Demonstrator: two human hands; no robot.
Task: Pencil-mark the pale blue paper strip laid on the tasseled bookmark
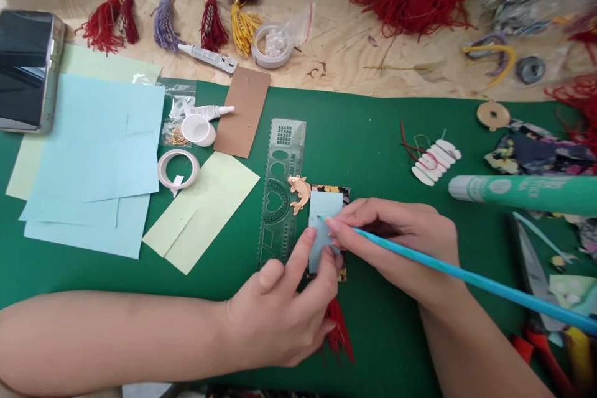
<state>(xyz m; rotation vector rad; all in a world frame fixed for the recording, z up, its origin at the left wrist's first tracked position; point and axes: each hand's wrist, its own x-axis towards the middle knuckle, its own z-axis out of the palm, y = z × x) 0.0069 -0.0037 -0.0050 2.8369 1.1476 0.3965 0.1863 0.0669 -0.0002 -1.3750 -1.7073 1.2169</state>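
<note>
Green cloth [373,155] covers the table; my right hand [396,236] grips a blue pencil [420,259], my left hand [289,305] pressing blue paper [324,211] with its fingertips.

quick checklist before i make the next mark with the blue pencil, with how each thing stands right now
1. Blue pencil gripped near its tip by the right hand: ok
2. Small blue paper held down by fingers of the left hand: ok
3. Paper lined up exactly with the patterned piece under it: cannot tell, hands cover part of the edges
4. Gold fish charm off the paper: ok, it lies at the left, over the ruler
5. Red tassel away from the pencil tip: ok, it hangs out below the left hand
6. Scissors closed: cannot tell, partly hidden at the right
</note>
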